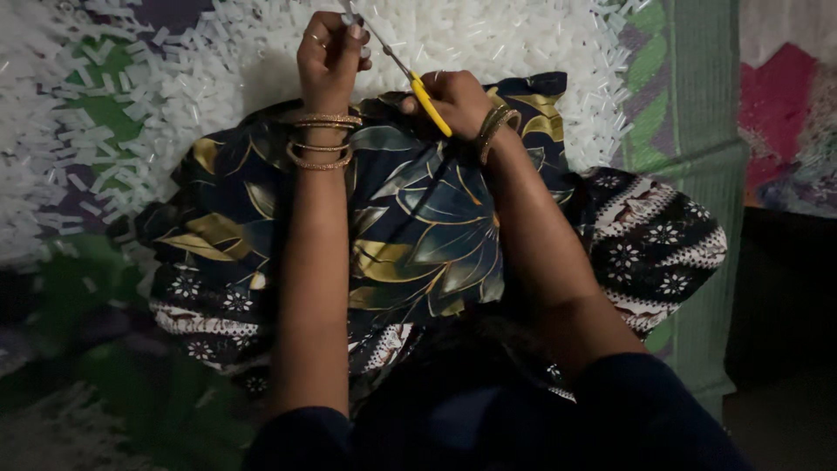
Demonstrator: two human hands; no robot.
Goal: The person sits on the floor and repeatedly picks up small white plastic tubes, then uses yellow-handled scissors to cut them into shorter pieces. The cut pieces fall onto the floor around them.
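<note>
My right hand (453,100) grips yellow-handled scissors (410,74) whose blades point up and left toward my left hand (330,57). My left hand's fingers are pinched on a small white piece (349,17) at the blade tips, near the top edge of the view. Both wrists wear gold bangles (321,139). Both forearms reach out over my lap, which is covered by dark floral cloth (418,235). A large heap of small white tube-like pieces (488,39) lies just beyond my hands.
White pieces spread over a patterned green, purple and white mat (105,113) to the left. A green mat edge (697,131) runs down the right side, with a pink patterned cloth (785,96) beyond it. Black-and-white printed fabric (654,244) covers my right knee.
</note>
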